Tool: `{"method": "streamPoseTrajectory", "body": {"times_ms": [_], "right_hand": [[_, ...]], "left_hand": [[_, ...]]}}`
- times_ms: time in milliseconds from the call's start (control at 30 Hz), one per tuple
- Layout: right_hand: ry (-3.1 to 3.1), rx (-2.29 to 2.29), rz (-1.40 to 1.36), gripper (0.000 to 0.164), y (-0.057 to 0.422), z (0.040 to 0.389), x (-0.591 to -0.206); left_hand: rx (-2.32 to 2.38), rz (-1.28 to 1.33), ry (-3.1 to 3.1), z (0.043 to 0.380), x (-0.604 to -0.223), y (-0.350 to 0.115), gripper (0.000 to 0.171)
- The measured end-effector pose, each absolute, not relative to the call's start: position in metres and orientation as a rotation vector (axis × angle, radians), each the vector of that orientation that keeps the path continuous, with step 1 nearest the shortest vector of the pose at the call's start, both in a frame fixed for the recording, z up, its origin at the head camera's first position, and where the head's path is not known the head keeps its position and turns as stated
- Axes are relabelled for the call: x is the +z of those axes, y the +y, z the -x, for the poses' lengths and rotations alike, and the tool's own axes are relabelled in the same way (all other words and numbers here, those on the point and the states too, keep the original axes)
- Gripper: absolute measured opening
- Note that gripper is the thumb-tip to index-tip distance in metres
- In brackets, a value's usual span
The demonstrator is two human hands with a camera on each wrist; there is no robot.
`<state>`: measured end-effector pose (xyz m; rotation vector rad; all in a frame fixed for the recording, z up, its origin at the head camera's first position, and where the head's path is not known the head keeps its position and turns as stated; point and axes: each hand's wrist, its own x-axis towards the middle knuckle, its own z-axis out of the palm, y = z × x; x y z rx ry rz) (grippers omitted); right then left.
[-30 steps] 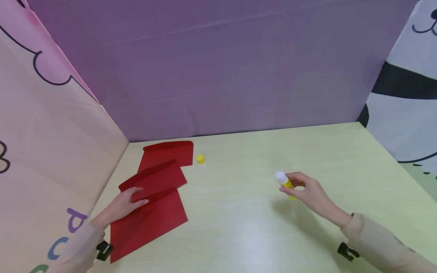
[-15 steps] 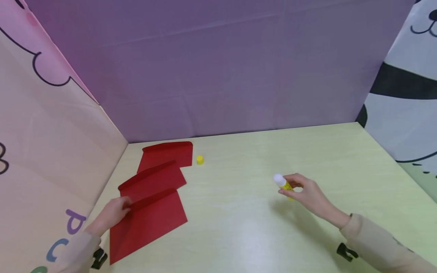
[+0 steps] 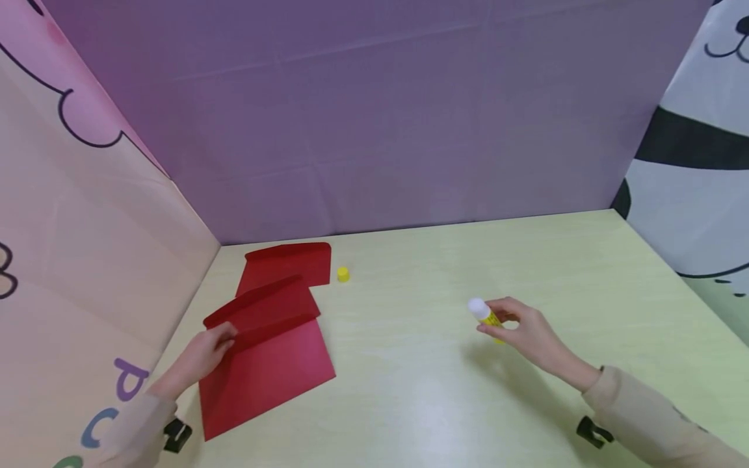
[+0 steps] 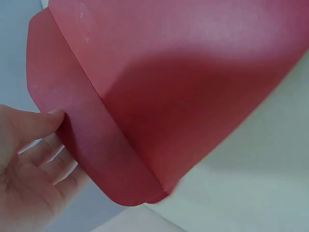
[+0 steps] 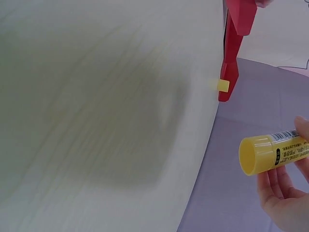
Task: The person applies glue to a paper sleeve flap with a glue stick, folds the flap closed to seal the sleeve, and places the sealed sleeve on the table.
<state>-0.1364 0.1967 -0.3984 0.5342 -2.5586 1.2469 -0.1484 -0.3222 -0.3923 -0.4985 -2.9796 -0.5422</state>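
Note:
My left hand (image 3: 205, 357) pinches the flap of the nearest red envelope (image 3: 275, 364) at its left end. In the left wrist view the thumb lies on top of the flap (image 4: 79, 104) and the other fingers are behind it. The flap stands unfolded from the envelope body (image 4: 193, 96). Over the right half of the table, my right hand (image 3: 532, 335) holds an uncapped yellow glue stick (image 3: 490, 316) between thumb and fingers, its white end tilted up and left. The right wrist view shows the yellow base of the glue stick (image 5: 270, 152).
Behind the nearest envelope lie a middle red envelope (image 3: 269, 302) and a far red envelope (image 3: 289, 263), overlapping. A small yellow cap (image 3: 343, 274) stands beside the far one. A purple backdrop (image 3: 380, 130) rises at the table's (image 3: 409, 364) back edge, with printed sheets at both sides.
My left hand has gone from spread fingers over the envelopes to pinching the nearest one's flap. That envelope has shifted right and slightly away. The right hand with the glue stick has barely moved.

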Motion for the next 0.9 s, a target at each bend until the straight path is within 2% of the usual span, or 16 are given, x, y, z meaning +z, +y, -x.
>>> {"method": "streamPoseTrajectory", "body": {"times_ms": [400, 900], "right_hand": [[-2.554, 1.285, -0.542, 0.029, 0.196, 0.135, -0.395], [-2.582, 1.306, -0.502, 0.029, 0.197, 0.133, -0.393]], "left_hand": [[-0.693, 0.575, -3.010, 0.177, -0.371, -0.274, 0.013], [-0.847, 0.705, -3.071, 0.214, -0.372, -0.190, 0.014]]}}
